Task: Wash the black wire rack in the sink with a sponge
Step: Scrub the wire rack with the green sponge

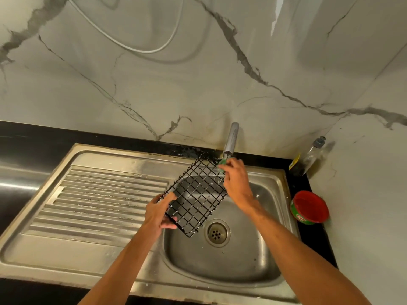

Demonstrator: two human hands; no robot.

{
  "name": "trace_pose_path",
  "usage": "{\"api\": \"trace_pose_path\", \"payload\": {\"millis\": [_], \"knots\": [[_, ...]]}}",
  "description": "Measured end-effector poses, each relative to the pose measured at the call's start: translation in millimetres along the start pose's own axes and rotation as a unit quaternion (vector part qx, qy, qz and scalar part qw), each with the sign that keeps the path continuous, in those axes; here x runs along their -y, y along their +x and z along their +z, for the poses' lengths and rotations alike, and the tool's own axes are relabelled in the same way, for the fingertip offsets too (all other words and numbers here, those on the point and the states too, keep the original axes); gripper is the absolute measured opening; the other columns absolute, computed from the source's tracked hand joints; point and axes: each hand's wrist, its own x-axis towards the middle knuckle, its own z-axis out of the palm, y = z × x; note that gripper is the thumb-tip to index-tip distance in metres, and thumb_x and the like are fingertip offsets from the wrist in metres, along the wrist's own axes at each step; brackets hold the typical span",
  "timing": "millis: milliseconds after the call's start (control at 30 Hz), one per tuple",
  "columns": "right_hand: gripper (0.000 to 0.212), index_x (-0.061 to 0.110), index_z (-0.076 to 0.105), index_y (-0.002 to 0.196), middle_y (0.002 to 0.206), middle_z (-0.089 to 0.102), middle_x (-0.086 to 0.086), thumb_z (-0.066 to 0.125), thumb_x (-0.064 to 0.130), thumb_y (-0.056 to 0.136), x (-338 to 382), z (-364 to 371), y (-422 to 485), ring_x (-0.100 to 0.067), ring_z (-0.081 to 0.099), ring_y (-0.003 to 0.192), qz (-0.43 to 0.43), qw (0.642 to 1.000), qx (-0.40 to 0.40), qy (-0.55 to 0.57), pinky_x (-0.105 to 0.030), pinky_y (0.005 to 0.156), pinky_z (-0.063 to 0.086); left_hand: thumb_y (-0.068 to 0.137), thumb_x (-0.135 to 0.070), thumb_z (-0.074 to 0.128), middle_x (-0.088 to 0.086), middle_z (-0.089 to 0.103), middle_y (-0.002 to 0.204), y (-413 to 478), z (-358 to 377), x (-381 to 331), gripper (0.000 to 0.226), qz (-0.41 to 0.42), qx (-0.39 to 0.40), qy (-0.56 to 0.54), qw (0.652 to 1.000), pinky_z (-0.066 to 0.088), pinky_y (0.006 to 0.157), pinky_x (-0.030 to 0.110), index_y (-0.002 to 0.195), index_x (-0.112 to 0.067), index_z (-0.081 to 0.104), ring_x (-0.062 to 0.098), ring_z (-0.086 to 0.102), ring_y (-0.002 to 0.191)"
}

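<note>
The black wire rack is held tilted over the steel sink basin, with specks of white foam on its wires. My left hand grips its near left end, thumb on top and fingers underneath. My right hand pinches a green sponge against the rack's far right corner, just below the tap. Most of the sponge is hidden by my fingers.
The chrome tap stands at the back of the basin. A ribbed draining board lies to the left and the drain is below the rack. A red and green soap tub and a clear bottle sit on the black counter at right.
</note>
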Motion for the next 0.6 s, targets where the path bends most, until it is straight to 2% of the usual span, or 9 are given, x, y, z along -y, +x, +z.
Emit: {"api": "trace_pose_path", "payload": {"millis": [67, 100, 200, 300, 367, 400, 500, 533, 600], "knots": [[0.038, 0.015, 0.067, 0.122, 0.126, 0.056, -0.002, 0.058, -0.005, 0.09, 6.3, 3.4, -12.0, -0.015, 0.045, 0.117, -0.095, 0.993, 0.063, -0.009, -0.028, 0.111, 0.034, 0.081, -0.029, 0.082, 0.031, 0.056, 0.134, 2.6, -1.9, -1.3, 0.071, -0.002, -0.007, -0.004, 1.0, 0.062, 0.064, 0.06, 0.144, -0.013, 0.052, 0.044, 0.074, 0.075], [0.038, 0.015, 0.067, 0.121, 0.124, 0.056, -0.001, 0.057, -0.005, 0.09, 0.9, 2.3, -11.8, -0.014, 0.045, 0.116, -0.1, 0.993, 0.065, -0.008, -0.027, 0.11, 0.035, 0.08, -0.029, 0.082, 0.031, 0.056, 0.134, 3.5, -2.2, -1.8, 0.073, -0.002, -0.009, -0.007, 1.0, 0.061, 0.065, 0.062, 0.144, -0.014, 0.052, 0.046, 0.074, 0.076], [0.036, 0.014, 0.07, 0.115, 0.116, 0.057, 0.0, 0.057, -0.007, 0.09, -18.8, -4.0, 1.1, -0.01, 0.047, 0.104, 0.052, 0.998, -0.024, 0.02, -0.034, 0.1, 0.047, 0.077, -0.028, 0.085, 0.029, 0.057, 0.134, 1.4, -0.9, -4.2, 0.078, -0.004, -0.013, -0.009, 1.0, 0.062, 0.062, 0.057, 0.146, -0.015, 0.05, 0.046, 0.074, 0.074], [0.035, 0.013, 0.069, 0.118, 0.121, 0.058, -0.002, 0.061, -0.004, 0.089, -2.4, 3.4, -14.8, -0.014, 0.048, 0.111, -0.028, 0.999, 0.039, 0.005, -0.035, 0.105, 0.044, 0.078, -0.027, 0.084, 0.027, 0.056, 0.136, 0.3, 2.7, -5.9, 0.076, -0.008, -0.006, -0.012, 1.0, 0.062, 0.058, 0.053, 0.145, -0.014, 0.052, 0.045, 0.074, 0.073], [0.037, 0.012, 0.068, 0.121, 0.126, 0.057, -0.004, 0.061, -0.004, 0.088, 1.7, 4.6, -29.0, -0.016, 0.048, 0.115, -0.113, 0.991, 0.077, -0.012, -0.032, 0.106, 0.042, 0.079, -0.025, 0.083, 0.026, 0.055, 0.135, 0.3, 7.0, -7.1, 0.067, -0.015, -0.002, -0.016, 1.0, 0.062, 0.06, 0.057, 0.14, -0.012, 0.057, 0.046, 0.071, 0.078], [0.038, 0.012, 0.068, 0.121, 0.126, 0.057, -0.004, 0.061, -0.006, 0.088, -3.1, 1.5, -26.9, -0.016, 0.048, 0.115, -0.098, 0.993, 0.067, -0.003, -0.031, 0.106, 0.042, 0.08, -0.025, 0.083, 0.025, 0.055, 0.133, 0.1, 9.0, -7.9, 0.061, -0.015, 0.001, -0.018, 1.0, 0.062, 0.062, 0.058, 0.135, -0.011, 0.06, 0.047, 0.07, 0.082], [0.038, 0.014, 0.068, 0.118, 0.12, 0.057, -0.001, 0.059, -0.007, 0.088, -22.8, -8.5, -9.9, -0.011, 0.048, 0.109, 0.06, 0.998, -0.023, 0.025, -0.035, 0.104, 0.046, 0.081, -0.025, 0.081, 0.022, 0.058, 0.123, -2.4, 15.0, -9.7, 0.048, -0.015, 0.0, -0.012, 1.0, 0.062, 0.064, 0.06, 0.123, -0.01, 0.065, 0.046, 0.069, 0.084], [0.037, 0.014, 0.068, 0.118, 0.12, 0.056, 0.0, 0.059, -0.006, 0.089, -19.7, -8.1, -10.6, -0.011, 0.047, 0.11, 0.063, 0.998, -0.021, 0.02, -0.036, 0.105, 0.045, 0.081, -0.026, 0.081, 0.021, 0.058, 0.122, -2.4, 16.1, -9.3, 0.042, -0.016, -0.002, -0.01, 1.0, 0.061, 0.065, 0.062, 0.118, -0.012, 0.067, 0.045, 0.068, 0.084], [0.037, 0.015, 0.069, 0.118, 0.122, 0.057, 0.0, 0.061, -0.005, 0.088, -4.1, -0.3, -24.9, -0.012, 0.046, 0.115, -0.022, 0.999, 0.037, 0.02, -0.036, 0.108, 0.042, 0.082, -0.027, 0.081, 0.02, 0.054, 0.121, -2.6, 18.6, -7.8, 0.031, -0.023, -0.003, -0.013, 1.0, 0.059, 0.068, 0.067, 0.108, -0.014, 0.069, 0.044, 0.064, 0.082]]}}
